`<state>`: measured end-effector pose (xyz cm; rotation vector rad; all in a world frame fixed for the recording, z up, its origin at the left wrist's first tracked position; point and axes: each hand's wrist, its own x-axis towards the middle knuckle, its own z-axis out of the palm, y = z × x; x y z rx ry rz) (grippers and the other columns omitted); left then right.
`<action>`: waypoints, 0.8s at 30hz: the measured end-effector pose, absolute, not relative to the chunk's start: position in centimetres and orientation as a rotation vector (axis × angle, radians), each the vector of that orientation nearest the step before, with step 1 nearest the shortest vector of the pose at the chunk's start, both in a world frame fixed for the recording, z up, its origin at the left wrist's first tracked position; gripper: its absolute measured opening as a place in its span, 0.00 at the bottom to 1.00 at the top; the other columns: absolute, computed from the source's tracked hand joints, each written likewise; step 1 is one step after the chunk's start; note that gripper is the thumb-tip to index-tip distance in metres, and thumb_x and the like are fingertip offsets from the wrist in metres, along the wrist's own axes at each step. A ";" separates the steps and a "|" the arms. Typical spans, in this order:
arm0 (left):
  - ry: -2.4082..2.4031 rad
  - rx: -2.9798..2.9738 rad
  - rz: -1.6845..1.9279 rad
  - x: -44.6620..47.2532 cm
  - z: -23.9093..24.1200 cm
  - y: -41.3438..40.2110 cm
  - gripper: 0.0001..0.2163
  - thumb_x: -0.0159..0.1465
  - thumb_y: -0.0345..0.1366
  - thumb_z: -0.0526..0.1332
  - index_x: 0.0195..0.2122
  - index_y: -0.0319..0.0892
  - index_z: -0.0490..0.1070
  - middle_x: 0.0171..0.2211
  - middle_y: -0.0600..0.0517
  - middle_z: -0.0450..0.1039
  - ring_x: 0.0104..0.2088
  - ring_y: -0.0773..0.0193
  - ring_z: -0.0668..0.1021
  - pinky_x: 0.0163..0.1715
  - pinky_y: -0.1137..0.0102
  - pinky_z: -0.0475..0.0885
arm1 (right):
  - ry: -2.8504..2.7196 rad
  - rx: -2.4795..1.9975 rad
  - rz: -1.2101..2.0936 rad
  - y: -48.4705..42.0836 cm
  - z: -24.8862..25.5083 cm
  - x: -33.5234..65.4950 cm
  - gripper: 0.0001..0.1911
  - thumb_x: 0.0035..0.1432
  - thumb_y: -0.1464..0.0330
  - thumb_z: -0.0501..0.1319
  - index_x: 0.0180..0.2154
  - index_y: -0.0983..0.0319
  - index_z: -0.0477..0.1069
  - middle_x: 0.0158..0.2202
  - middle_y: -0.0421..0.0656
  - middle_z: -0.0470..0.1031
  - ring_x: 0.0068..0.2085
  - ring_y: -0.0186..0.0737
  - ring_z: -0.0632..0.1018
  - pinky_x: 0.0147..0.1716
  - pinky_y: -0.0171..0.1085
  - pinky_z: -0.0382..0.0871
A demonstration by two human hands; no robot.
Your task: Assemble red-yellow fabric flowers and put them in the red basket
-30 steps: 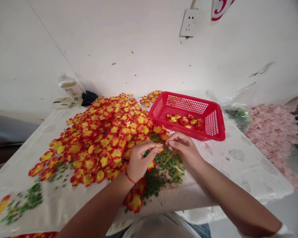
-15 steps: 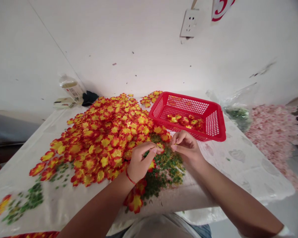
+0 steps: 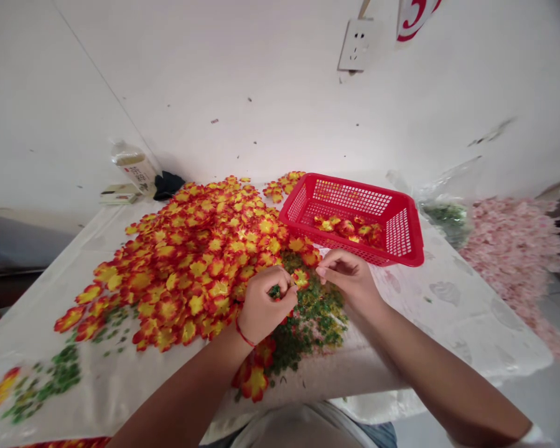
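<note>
My left hand is closed in a pinch, with a small red-and-yellow artificial flower at its thumb and fingertips. A bit of green shows between its curled fingers. Just to the right, my right hand has its thumb and forefinger pressed together; whatever is between them is too small to make out. Under both hands lies a spread of tiny green pieces. To the left, a large heap of red-and-yellow fabric blossoms covers the table.
Behind my right hand stands a red plastic basket with several blossoms in it. More green bits lie at the table's left front. A bottle and a black cloth are by the wall. Pink flowers are beyond the right edge.
My left fingers have curled in more tightly, and the flower at their tips now faces up more openly. My right hand has shifted slightly to the left.
</note>
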<state>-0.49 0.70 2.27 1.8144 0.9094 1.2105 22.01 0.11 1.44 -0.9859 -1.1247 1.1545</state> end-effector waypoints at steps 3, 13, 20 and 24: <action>0.955 1.635 1.225 -0.3 1.8 0.7 0.11 0.68 0.35 0.73 0.33 0.46 0.71 0.30 0.54 0.77 0.33 0.62 0.84 0.37 0.70 0.78 | -1.107 -0.999 1.165 0.2 1.6 22.0 0.13 0.55 0.56 0.85 0.35 0.54 0.88 0.28 0.39 0.83 0.29 0.40 0.80 0.32 0.41 0.73; 0.954 1.708 1.183 -0.3 1.9 0.9 0.04 0.72 0.34 0.74 0.45 0.47 0.89 0.44 0.49 0.91 0.44 0.57 0.91 0.48 0.66 0.85 | -1.135 -1.016 1.234 0.0 2.0 21.9 0.13 0.55 0.56 0.85 0.40 0.51 0.93 0.33 0.42 0.89 0.32 0.40 0.84 0.34 0.40 0.79; 0.958 1.826 1.214 -0.4 1.7 1.3 0.05 0.75 0.34 0.72 0.46 0.48 0.90 0.44 0.49 0.91 0.44 0.57 0.90 0.48 0.66 0.84 | -1.110 -1.022 1.272 0.2 2.1 21.9 0.16 0.58 0.49 0.83 0.42 0.49 0.93 0.38 0.45 0.92 0.34 0.40 0.86 0.35 0.39 0.82; 0.962 1.829 1.219 -0.4 1.6 1.3 0.05 0.74 0.32 0.72 0.46 0.48 0.90 0.44 0.49 0.91 0.44 0.58 0.90 0.49 0.67 0.84 | -1.106 -1.043 1.271 0.2 1.8 21.8 0.17 0.55 0.50 0.84 0.42 0.50 0.93 0.36 0.44 0.92 0.34 0.39 0.86 0.35 0.38 0.81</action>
